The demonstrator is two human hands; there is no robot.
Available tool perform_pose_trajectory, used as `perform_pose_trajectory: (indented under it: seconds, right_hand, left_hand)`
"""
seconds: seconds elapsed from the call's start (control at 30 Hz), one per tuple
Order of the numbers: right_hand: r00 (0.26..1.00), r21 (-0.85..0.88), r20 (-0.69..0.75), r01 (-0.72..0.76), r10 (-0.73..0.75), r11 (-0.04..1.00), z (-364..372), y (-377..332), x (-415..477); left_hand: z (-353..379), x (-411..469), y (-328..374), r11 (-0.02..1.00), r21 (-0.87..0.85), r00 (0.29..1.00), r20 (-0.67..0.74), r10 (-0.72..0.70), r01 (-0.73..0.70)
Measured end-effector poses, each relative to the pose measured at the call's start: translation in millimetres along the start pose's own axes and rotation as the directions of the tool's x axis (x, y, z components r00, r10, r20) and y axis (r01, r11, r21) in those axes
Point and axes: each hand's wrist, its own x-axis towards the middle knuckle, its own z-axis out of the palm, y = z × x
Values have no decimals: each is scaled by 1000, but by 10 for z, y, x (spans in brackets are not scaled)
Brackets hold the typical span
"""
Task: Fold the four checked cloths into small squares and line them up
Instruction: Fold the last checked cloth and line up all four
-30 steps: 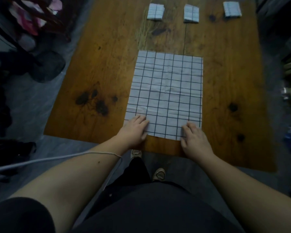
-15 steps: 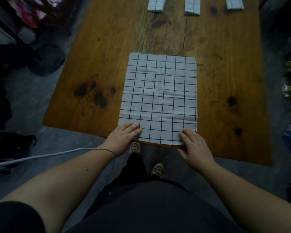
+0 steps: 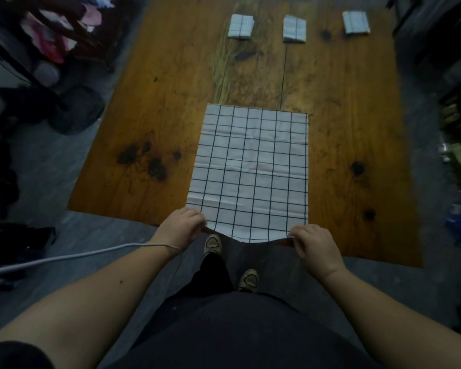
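Since half a second ago your palms have come off the checked cloth (image 3: 250, 166) and your fingers have curled onto its near corners. Your left hand (image 3: 183, 226) pinches the near-left corner and your right hand (image 3: 314, 246) pinches the near-right one. The near hem, flat before, now lifts clear of the table (image 3: 171, 102) edge and sags in a shallow curve between your grips.

Reading: the smoothing looks finished and the first fold is starting, probably near edge carried over to far edge.

The rest of the cloth lies flat on the near half of the table, long side running away from you. Three folded squares (image 3: 294, 29) sit in a row along the far edge, well apart from each other, so this is the fourth and last.

Materials: thin white woven fabric with a dark grid and faint old crease lines across it (these may steer the fold). It looks limp, so expect the middle to droop. The tabletop is glossy orange-brown wood with dark knots and a long central crack.

A white cable (image 3: 64, 258) trails past your left wrist.
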Motion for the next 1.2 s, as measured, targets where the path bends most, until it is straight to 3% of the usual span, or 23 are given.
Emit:
perform_pose_trajectory:
  seconds: [0.33, 0.57, 0.73, 0.87, 1.03, 1.2]
  right_hand:
    - [973, 86, -200, -96, 112, 992, -653, -53, 799]
    - [919, 99, -249, -291, 306, 952, -1048, -141, 1730]
    - [875, 101, -210, -424, 436, 900, -1187, -35, 2410]
    - [845, 72, -149, -510, 515, 857, -1151, 105, 2813]
    - [835, 9, -119, -540, 537, 842, -981, 285, 3190]
    - [816, -2, -107, -572, 568, 821, -746, 341, 3301]
  left_hand:
    - [-768, 772, -64, 993, -68, 986, -129, -104, 96]
    - [-1121, 1788, -285, 992, -49, 982, -139, -125, 119]
    - [-1265, 2538, -472, 978, -58, 971, -118, -206, 200]
    - [-1207, 3026, -673, 969, -29, 969, -23, -245, 244]
    - [-994, 3388, -904, 958, 34, 957, 55, -286, 284]
    - [-790, 3374, -1036, 961, 133, 967, 47, -249, 241]
